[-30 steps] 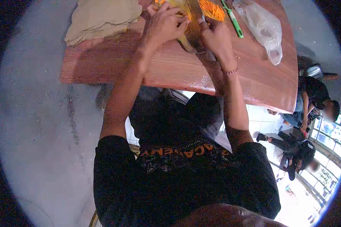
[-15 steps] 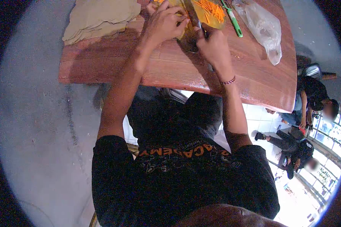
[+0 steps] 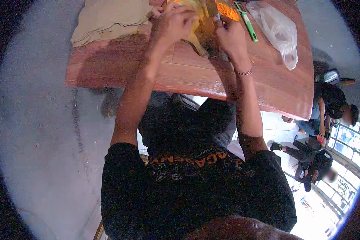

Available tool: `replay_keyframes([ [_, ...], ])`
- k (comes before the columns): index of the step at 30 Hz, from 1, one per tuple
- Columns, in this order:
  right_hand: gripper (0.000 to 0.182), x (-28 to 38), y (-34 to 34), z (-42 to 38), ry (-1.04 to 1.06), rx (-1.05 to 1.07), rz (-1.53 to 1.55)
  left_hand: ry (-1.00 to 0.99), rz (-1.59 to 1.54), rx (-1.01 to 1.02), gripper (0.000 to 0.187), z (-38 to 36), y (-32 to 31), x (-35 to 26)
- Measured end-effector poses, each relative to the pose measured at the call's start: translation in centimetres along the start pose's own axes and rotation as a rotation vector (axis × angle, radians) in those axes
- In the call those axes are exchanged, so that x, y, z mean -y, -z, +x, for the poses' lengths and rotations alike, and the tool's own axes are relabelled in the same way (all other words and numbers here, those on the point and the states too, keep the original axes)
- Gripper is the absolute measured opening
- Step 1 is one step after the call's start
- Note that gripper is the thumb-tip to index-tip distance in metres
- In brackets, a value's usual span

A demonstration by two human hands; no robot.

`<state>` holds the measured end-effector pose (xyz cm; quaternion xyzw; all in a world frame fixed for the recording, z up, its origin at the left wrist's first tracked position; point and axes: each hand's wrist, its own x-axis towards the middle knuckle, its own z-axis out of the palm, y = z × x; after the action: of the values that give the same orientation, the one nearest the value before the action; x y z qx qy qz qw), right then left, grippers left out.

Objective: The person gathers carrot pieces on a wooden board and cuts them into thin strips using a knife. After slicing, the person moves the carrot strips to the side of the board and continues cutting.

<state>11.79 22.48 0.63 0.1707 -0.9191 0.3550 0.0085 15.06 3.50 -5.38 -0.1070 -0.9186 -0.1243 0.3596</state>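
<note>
My right hand grips a knife by its handle, the blade reaching over the cutting board toward the top of the view. The board is yellowish, with its narrow grip end pointing at me. Shredded carrot lies on the board's right side, just beyond my right hand. My left hand is curled over the board's left side, slightly blurred. A bit of orange shows by its fingertips, but what it pinches is hidden.
Brown paper sheets lie on the wooden table at the left. To the right are a green-and-white peeler and a clear plastic bag. Two people are beyond the table at the far right.
My right hand and the knife have shifted slightly right, away from my left hand. My left hand has moved a little left, exposing more of the board's grip end.
</note>
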Motion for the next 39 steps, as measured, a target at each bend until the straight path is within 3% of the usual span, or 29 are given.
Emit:
replay_keyframes([
  [2,0.036,0.7,0.6,-1.3,0.016,0.046,0.045,0.194,-0.170,-0.075,0.021,0.0,-1.4,2.7],
  [5,0.037,0.1,-0.4,-2.3,0.106,0.061,0.087,0.242,-0.075,-0.013,0.023,-0.2,-0.7,4.5],
  [6,0.037,-0.2,-0.7,-2.5,0.107,0.063,0.092,0.243,-0.071,-0.011,0.023,-0.3,-0.3,4.7],
  [8,0.036,-1.0,-1.0,-2.4,0.072,0.042,0.008,0.260,-0.214,0.209,0.023,-0.4,0.3,5.2],
  [12,0.035,-2.1,0.8,-1.5,0.124,-0.018,-0.021,0.110,-0.069,0.198,0.022,-0.8,0.8,4.7],
  [14,0.036,-2.9,1.3,-1.3,0.092,-0.024,0.002,0.199,-0.003,0.247,0.019,-0.4,1.4,3.9],
  [18,0.037,-2.9,2.0,-1.7,0.017,0.007,0.071,0.125,-0.050,0.307,0.021,-0.2,0.5,5.3],
  [20,0.038,-2.6,2.4,-2.3,0.033,0.009,0.085,0.223,0.037,0.473,0.023,0.4,0.3,4.6],
  [24,0.036,-1.7,2.8,-3.7,0.017,0.001,0.090,0.185,-0.027,0.419,0.025,0.7,-0.6,2.3],
  [25,0.036,-1.5,2.9,-4.2,0.015,-0.001,0.089,0.148,0.078,0.390,0.026,1.1,-0.1,0.7],
  [27,0.035,-1.3,3.1,-4.7,-0.089,0.144,0.162,0.112,0.179,0.360,0.027,1.6,-0.3,-1.1],
  [30,0.034,-1.6,2.4,-5.0,-0.015,0.091,0.074,0.147,0.203,0.329,0.029,1.5,-1.0,-1.8],
  [32,0.035,-1.2,2.5,-5.1,-0.013,0.106,0.063,0.143,0.102,0.168,0.031,1.3,-1.4,-1.8],
  [36,0.035,-1.2,1.8,-4.7,0.014,0.092,0.068,0.232,0.069,0.176,0.035,1.9,-0.2,-2.6],
  [39,0.034,-0.8,1.6,-4.3,0.017,0.109,0.131,0.344,-0.041,0.334,0.031,1.8,0.9,-2.0],
])
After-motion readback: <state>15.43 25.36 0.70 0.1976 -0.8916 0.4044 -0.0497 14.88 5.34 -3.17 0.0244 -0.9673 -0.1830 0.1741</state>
